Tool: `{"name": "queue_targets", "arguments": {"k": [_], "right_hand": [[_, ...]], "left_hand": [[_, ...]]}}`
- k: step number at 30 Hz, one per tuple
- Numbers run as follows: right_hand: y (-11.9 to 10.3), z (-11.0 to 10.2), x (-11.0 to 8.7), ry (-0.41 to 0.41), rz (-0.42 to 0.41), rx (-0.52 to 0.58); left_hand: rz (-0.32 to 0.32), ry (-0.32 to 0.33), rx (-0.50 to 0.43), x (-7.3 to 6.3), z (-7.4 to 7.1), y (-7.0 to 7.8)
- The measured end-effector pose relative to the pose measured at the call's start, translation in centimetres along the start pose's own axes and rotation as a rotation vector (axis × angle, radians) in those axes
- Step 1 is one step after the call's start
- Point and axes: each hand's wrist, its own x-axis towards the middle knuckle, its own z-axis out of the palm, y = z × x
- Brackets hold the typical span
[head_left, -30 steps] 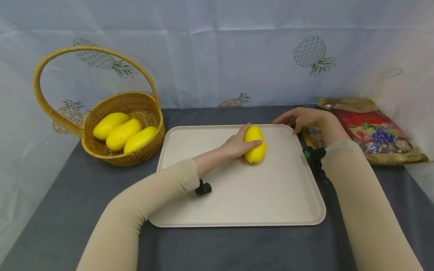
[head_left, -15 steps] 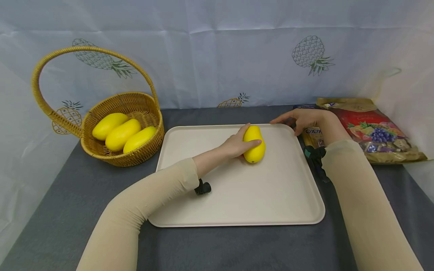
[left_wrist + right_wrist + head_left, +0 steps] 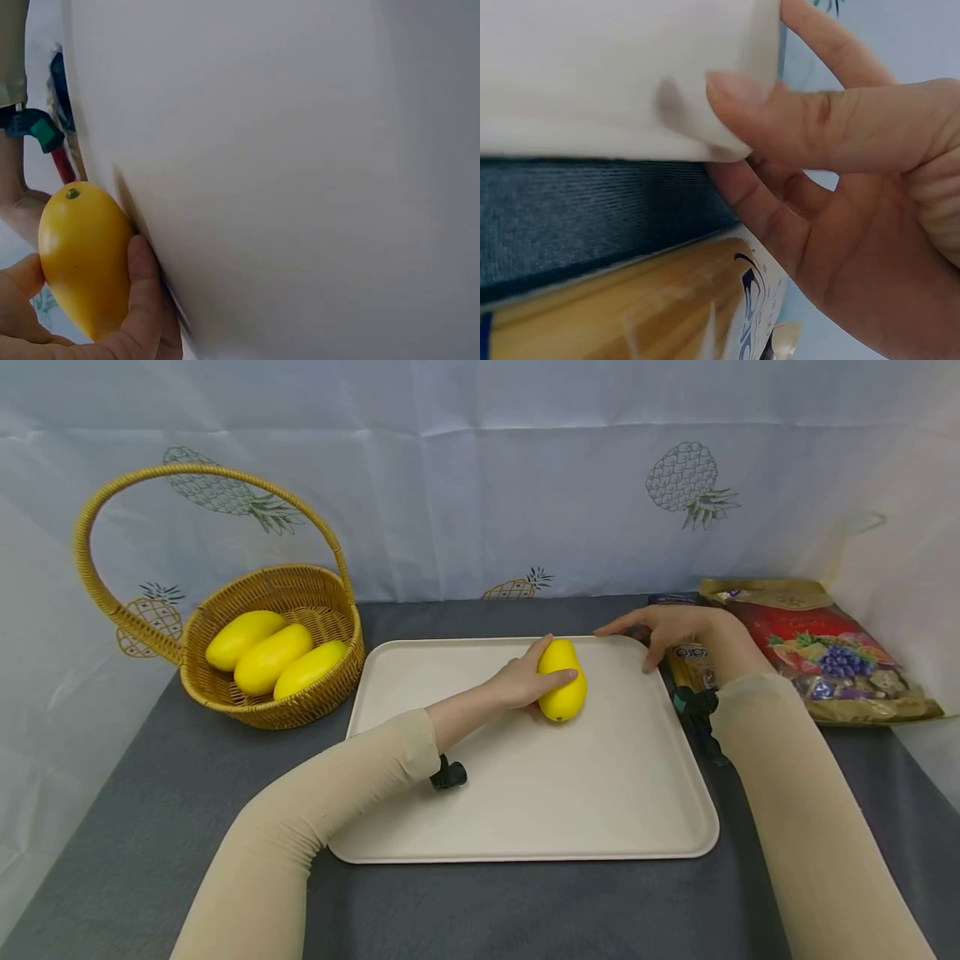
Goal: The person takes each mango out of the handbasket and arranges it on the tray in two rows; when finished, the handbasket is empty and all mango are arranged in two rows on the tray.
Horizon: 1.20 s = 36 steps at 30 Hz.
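My left hand (image 3: 521, 683) grips a yellow mango (image 3: 564, 695) near the middle back of a cream rectangular tray (image 3: 570, 793). In the left wrist view the thumb and fingers lie on either side of the mango (image 3: 84, 255), its small green stem end facing away from the palm. At the tray's back right corner is my right hand (image 3: 678, 627). The right wrist view shows its thumb over the tray corner (image 3: 727, 127) and curled fingers at and below the rim. Several more yellow mangoes (image 3: 273, 658) lie in a wicker basket (image 3: 322, 693) at the left.
A red and gold candy bag (image 3: 832, 647) lies right of the tray, partly behind the right forearm. Beside it a yellow snack packet (image 3: 693, 664) sits close to the tray edge. The basket's tall handle (image 3: 217, 468) arches up before a pineapple-print curtain (image 3: 465, 510).
My right hand has shifted slightly left along the tray's back edge, and its thumb has come a little lower over the corner. The left hand and mango stay in place.
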Motion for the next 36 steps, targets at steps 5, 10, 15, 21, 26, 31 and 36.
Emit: {"name": "queue_targets", "arguments": {"k": [5,10,15,21,26,31,36], "right_hand": [[0.0,0.2,0.6,-0.002,-0.029,-0.069],[-0.3,0.5,0.7,0.048,0.032,-0.189],[-0.7,0.9,0.7,0.081,0.102,-0.231],[-0.7,1.1,0.8,0.074,0.091,-0.209],[-0.5,1.3,0.9,0.076,0.081,-0.196],[-0.5,1.3,0.9,0.074,0.079,-0.182],[-0.6,1.2,0.8,0.075,0.084,-0.183]], "left_hand": [[-0.001,0.003,0.011,0.0,0.0,0.0],[0.002,0.008,0.025,0.2,0.0,0.0],[0.009,-0.001,0.035,0.2,-0.1,0.1],[0.006,-0.012,0.034,0.1,-0.1,0.2],[0.003,-0.020,0.051,-0.1,-0.5,0.0],[-0.001,-0.004,0.092,-1.2,-1.9,0.0],[0.034,0.026,0.071,-3.3,-4.7,0.4]]}}
